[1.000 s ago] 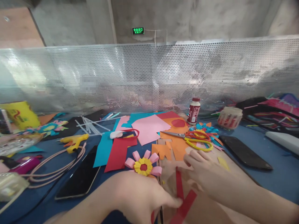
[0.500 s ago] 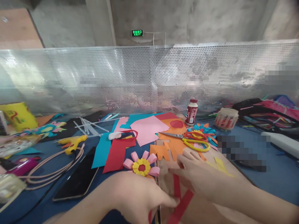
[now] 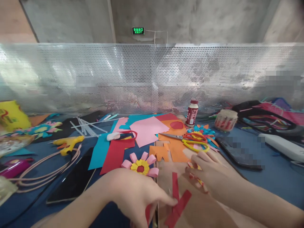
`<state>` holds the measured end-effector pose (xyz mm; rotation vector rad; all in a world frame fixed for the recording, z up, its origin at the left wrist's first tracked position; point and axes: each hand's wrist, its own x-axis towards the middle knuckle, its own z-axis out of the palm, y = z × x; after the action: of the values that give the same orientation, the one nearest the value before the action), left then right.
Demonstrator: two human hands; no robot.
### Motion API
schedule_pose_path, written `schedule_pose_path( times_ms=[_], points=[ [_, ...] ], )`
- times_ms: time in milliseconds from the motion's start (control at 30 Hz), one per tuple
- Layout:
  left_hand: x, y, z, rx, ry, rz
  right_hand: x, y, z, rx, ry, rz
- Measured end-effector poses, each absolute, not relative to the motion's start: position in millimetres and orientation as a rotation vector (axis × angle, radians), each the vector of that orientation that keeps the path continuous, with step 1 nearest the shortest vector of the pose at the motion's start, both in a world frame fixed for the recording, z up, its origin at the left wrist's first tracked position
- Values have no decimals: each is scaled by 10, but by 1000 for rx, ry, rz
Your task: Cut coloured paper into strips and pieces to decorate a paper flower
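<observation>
My left hand (image 3: 137, 193) lies low in the middle. Its stretched finger presses on red paper strips (image 3: 182, 204), which form a slanted cross shape on a brown board (image 3: 213, 215). A further bit of red paper (image 3: 147, 212) shows within its curled fingers. Right of the strips, my right hand (image 3: 211, 171) rests with bent fingers. Small red and yellow patches show at its fingertips; I cannot make out what they are. Just beyond my left hand sits a paper flower (image 3: 140, 167) with pink loop petals and a yellow ring.
Scissors (image 3: 196, 143) with yellow and red handles lie on orange paper (image 3: 178, 153). Pink (image 3: 149, 128), blue and red sheets spread behind. A bottle (image 3: 192, 114) and a jar (image 3: 225, 120) stand back right. At left are a yellow glue gun (image 3: 67, 144), its cable and a phone (image 3: 73, 183).
My right hand has drawn back to the right, away from the red strips. My left finger stays on them. The whole view has shifted slightly.
</observation>
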<state>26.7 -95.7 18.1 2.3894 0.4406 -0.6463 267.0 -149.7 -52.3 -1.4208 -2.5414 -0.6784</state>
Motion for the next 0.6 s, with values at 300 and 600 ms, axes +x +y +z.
schedule_pose_path(
  times_ms=[300,600],
  points=[
    [215,-793,160,1902,601,-547,2228,-1937,-525,-1215,-2437,-687],
    [39,-799,315,2013,850,-487,2081,-1999,-787,-952,-2325,-665]
  ],
)
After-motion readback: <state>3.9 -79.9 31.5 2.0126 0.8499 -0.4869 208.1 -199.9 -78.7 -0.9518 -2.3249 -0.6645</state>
